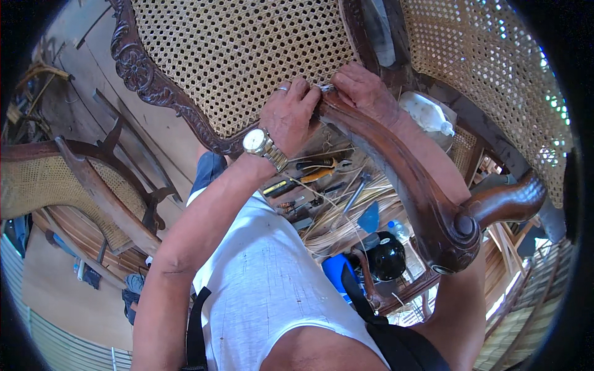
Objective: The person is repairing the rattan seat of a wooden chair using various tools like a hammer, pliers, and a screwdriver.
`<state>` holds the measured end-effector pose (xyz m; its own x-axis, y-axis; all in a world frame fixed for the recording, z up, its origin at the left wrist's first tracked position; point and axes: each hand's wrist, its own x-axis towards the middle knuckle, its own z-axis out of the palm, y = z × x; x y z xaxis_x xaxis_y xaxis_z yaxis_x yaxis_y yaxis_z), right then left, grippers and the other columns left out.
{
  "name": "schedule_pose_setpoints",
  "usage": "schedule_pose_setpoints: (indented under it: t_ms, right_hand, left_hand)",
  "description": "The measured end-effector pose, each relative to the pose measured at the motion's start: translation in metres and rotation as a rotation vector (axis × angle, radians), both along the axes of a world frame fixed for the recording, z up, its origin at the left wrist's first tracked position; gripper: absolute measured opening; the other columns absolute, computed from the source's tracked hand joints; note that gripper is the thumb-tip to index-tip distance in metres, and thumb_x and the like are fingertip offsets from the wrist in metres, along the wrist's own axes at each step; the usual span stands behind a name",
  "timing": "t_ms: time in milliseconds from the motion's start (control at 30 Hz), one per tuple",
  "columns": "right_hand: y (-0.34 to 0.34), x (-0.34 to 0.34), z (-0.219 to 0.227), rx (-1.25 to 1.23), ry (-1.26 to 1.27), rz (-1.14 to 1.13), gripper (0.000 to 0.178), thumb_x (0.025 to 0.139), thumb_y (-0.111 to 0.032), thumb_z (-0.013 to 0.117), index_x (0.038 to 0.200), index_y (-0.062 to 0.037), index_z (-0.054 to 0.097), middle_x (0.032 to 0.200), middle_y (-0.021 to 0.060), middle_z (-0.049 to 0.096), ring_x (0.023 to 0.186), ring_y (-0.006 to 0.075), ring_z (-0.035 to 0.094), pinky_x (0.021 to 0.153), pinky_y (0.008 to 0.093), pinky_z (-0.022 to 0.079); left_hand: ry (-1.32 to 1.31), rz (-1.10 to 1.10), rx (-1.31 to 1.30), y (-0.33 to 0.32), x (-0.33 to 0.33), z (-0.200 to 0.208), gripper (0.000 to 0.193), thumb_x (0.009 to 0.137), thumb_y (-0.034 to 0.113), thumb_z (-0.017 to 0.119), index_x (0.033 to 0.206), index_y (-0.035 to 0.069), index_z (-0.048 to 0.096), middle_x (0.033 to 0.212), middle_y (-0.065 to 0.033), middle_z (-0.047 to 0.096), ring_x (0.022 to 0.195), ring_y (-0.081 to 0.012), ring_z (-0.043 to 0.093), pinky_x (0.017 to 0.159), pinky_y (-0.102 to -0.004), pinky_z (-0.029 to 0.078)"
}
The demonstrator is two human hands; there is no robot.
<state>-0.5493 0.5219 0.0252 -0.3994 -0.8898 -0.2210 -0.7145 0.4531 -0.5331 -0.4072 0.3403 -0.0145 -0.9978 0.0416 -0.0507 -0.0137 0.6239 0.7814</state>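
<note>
A dark wooden chair with a carved frame (133, 68) and a woven cane panel (241, 55) fills the upper part of the view. My left hand (288, 114), wearing a ring and with a watch (255, 142) at the wrist, has its fingers curled together at the panel's lower edge. Close beside it my right hand (365, 93) is bent in a pinch by the upper end of the curved armrest (396, 154), its forearm passing behind that armrest. A small shiny bit shows between both hands, too little to name. The fingertips are partly hidden.
Below lie pliers (328, 171), a hammer (356, 191) and loose cane strips (331, 216). A white plastic bottle (427, 114) rests near my right forearm. A glossy black round object (387, 256) sits lower down. Another cane chair (80, 179) stands at the left.
</note>
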Motion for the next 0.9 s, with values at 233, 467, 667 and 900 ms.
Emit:
schedule_pose_setpoints:
  t_ms: [233,467,667,900]
  right_hand:
    - [0.000,-0.006,0.002,0.009,-0.011,0.060,0.027,0.084,-0.010,0.073,0.107,-0.0029,0.060,0.105,0.0146,0.063,0.106,0.0375,0.063,0.092,0.0467,0.055]
    - [0.006,0.007,0.002,0.038,0.045,-0.033,0.033,0.091,-0.015,0.071,0.119,-0.0031,0.059,0.117,0.0157,0.062,0.117,0.0362,0.062,0.097,0.0456,0.054]
    - [0.026,0.015,-0.018,-0.031,0.211,-0.021,0.036,0.094,-0.013,0.070,0.127,-0.0030,0.061,0.121,0.0160,0.062,0.119,0.0373,0.061,0.098,0.0458,0.054]
    - [0.041,0.030,-0.014,-0.004,0.056,-0.345,0.031,0.101,-0.012,0.066,0.130,-0.0021,0.063,0.122,0.0154,0.066,0.110,0.0321,0.068,0.096,0.0390,0.056]
  left_hand:
    - [-0.019,-0.008,0.019,-0.001,-0.001,0.002,0.059,0.070,0.012,0.086,0.124,0.008,0.064,0.116,-0.0135,0.061,0.107,-0.0355,0.064,0.087,-0.0461,0.056]
    - [-0.058,-0.030,-0.013,-0.002,-0.001,0.005,0.056,0.072,0.016,0.085,0.123,0.008,0.064,0.118,-0.0135,0.061,0.108,-0.0357,0.064,0.088,-0.0464,0.056]
    - [-0.041,-0.033,-0.032,0.000,0.000,0.002,0.058,0.073,0.018,0.086,0.126,0.009,0.064,0.124,-0.0140,0.061,0.107,-0.0360,0.066,0.089,-0.0462,0.057]
    - [0.058,-0.067,-0.039,-0.005,-0.005,-0.004,0.057,0.074,0.019,0.086,0.126,0.009,0.066,0.135,-0.0130,0.059,0.108,-0.0362,0.067,0.089,-0.0462,0.058]
